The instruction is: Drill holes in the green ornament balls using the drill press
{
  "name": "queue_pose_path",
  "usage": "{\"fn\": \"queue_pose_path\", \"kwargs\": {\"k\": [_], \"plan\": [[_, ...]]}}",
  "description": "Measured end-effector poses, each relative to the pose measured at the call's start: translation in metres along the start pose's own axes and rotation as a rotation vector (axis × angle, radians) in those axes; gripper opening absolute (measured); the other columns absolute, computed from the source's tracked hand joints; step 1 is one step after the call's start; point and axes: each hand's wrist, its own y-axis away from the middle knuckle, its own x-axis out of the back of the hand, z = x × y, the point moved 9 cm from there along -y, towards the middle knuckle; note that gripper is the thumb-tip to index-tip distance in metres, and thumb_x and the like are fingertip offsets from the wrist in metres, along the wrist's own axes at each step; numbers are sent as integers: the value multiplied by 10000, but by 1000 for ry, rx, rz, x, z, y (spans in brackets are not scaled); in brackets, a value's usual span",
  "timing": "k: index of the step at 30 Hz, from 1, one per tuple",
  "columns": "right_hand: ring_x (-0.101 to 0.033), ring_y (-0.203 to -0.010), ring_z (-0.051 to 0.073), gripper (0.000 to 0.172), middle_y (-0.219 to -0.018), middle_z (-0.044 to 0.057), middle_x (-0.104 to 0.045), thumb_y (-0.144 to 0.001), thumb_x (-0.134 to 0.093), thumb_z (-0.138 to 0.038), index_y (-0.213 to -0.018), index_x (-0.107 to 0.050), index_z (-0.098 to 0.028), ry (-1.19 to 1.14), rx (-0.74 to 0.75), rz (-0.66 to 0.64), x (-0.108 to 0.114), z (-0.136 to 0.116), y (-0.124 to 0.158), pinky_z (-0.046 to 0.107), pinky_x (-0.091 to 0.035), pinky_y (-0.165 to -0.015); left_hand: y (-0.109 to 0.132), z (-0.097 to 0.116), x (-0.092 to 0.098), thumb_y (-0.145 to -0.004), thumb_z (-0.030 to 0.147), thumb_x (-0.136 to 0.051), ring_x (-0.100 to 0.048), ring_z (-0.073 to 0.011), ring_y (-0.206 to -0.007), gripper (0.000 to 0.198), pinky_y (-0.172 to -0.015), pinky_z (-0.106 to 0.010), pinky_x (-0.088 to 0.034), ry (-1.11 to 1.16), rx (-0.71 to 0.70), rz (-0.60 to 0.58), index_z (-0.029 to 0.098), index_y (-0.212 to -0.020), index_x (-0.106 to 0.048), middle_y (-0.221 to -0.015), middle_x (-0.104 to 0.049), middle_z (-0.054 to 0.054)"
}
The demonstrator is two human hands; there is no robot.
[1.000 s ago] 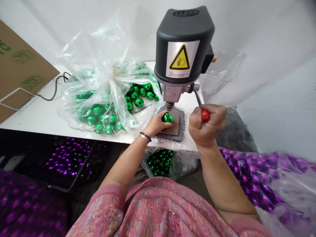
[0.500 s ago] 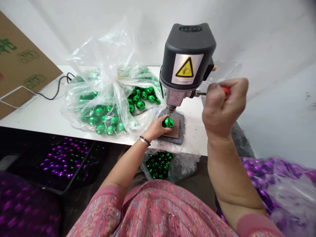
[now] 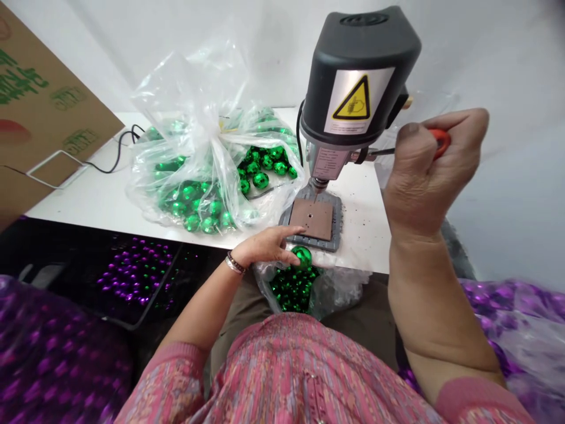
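My left hand (image 3: 270, 244) is open at the front edge of the table, fingers apart. A shiny green ball (image 3: 302, 257) is just beyond its thumb, above an open plastic bag of green balls (image 3: 293, 288) below the edge. My right hand (image 3: 435, 171) is wrapped round the red-knobbed lever (image 3: 441, 143) of a small drill press (image 3: 362, 76). Under the drill bit, a brown square board (image 3: 312, 218) with a hole in it lies bare on the grey base (image 3: 338, 227).
A large clear bag of green balls (image 3: 189, 200) stands left of the drill press. A cardboard box (image 3: 53, 112) and black cable (image 3: 106, 171) are farther left. Purple balls lie in a black tray (image 3: 136, 271) and in bags on both sides (image 3: 521, 335). Dark crumbs dot the table.
My left hand has drawn back from under the drill bit to the table edge and let go of the green ball. My right hand still grips the lever. The camera view has shifted.
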Motion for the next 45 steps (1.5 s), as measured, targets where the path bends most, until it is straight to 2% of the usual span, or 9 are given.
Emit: {"fn": "queue_pose_path", "kwargs": {"k": [3, 7, 11, 20, 23, 30, 34, 38, 45], "plan": [[-401, -652, 52, 115, -717, -45, -428, -851, -492, -239, -775, -412, -207, 23, 16, -15, 0, -1, 2, 245, -369, -642, -15, -15, 49, -805, 387, -700, -631, -148, -727, 524, -730, -290, -518, 7, 86, 263, 214, -1298, -655, -1111, -742, -66], [-427, -634, 48, 116, -710, -48, -446, -841, -526, -256, -778, -450, -195, 6, 3, -23, 1, 1, 4, 251, -373, -632, -39, -54, 135, -874, 191, -520, -675, -232, -975, 420, -884, -333, -502, -115, 354, 755, 138, -1263, -667, -1203, -710, -138], [-447, -626, 51, 132, -708, -42, -461, -839, -540, -279, -777, -462, -192, 12, 27, -45, 2, -1, 4, 243, -379, -606, -75, -76, 166, -847, 242, -593, -610, -332, -1202, 482, -996, -402, -445, -323, 476, 758, 96, -1305, -620, -1241, -680, -224], [-452, -617, 52, 104, -717, -39, -497, -855, -505, -257, -791, -453, -194, 20, 46, -41, 2, -4, 6, 234, -396, -598, -81, -76, 138, -748, 266, -708, -619, -301, -1163, 654, -987, -384, -464, -251, 416, 668, 125, -1358, -516, -1277, -654, -189], [-452, -626, 54, 107, -719, -41, -492, -857, -503, -257, -793, -440, -199, 17, 44, -41, 2, -4, 7, 228, -407, -604, -67, -61, 128, -748, 277, -686, -653, -216, -1049, 671, -931, -344, -509, 76, 235, 662, 190, -1378, -470, -1246, -661, -109], [-412, -642, 61, 135, -723, -38, -455, -858, -504, -285, -796, -414, -206, 34, -7, -55, 0, -2, 6, 230, -406, -626, -37, -33, 59, -777, 473, -607, -608, -114, -692, 655, -621, -251, -485, 854, 16, 337, 231, -1367, -459, -955, -650, -44], [-386, -630, 65, 157, -709, -46, -417, -877, -483, -309, -793, -384, -221, 26, -14, -73, -1, -2, 4, 231, -384, -634, -35, -27, 37, -615, 403, -768, -556, -102, -710, 830, -634, -243, -469, 654, 34, 341, 222, -1359, -450, -1009, -634, -29], [-314, -598, 61, 256, -653, -74, -346, -893, -526, -279, -750, -319, -235, 88, -99, -142, -9, 2, -12, 228, -337, -645, -42, -20, 26, -683, 423, -750, -606, -154, -887, 758, -758, -269, -511, 354, 54, 287, 197, -1356, -486, -1131, -644, -60], [-166, -616, 67, 449, -608, -81, -210, -933, -545, -226, -626, -217, -212, 227, -320, -271, -34, 20, -60, 241, -203, -646, -53, -29, 20, -816, 420, -666, -582, -105, -658, 617, -613, -231, -493, 480, 69, 287, 159, -1343, -479, -845, -654, -14]]}}
